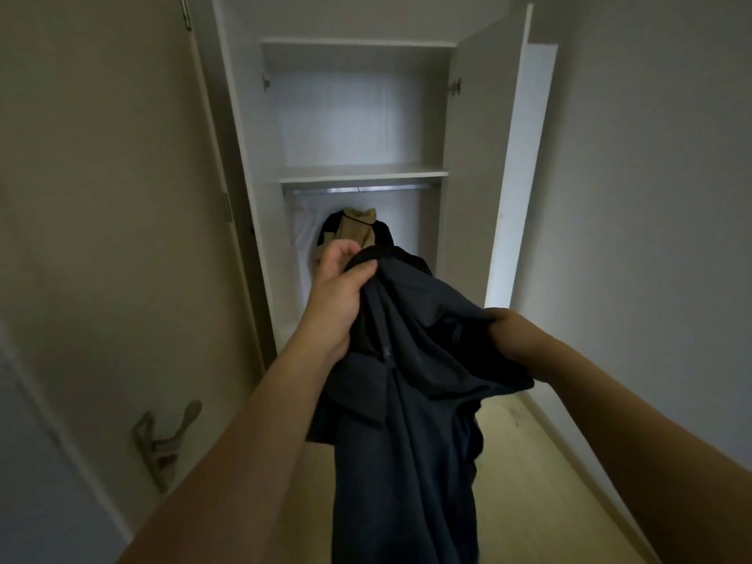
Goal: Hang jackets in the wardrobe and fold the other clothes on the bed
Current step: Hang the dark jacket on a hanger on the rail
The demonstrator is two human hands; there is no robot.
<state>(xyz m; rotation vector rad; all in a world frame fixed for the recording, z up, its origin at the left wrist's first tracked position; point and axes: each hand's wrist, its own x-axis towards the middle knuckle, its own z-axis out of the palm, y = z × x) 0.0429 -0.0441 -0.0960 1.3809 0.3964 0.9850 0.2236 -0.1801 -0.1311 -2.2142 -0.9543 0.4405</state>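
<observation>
Before open white wardrobe (480,128), both hands clutching limp dark jacket (407,360), folds draping

The wardrobe (358,173) stands open ahead, garments (358,230) hanging under its rail (358,190), the held jacket (407,360) before them, a door handle (167,441) at left.

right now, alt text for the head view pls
Both hands, left and right, grip a dark jacket before an open wardrobe. A tan garment hangs under its rail.
</observation>
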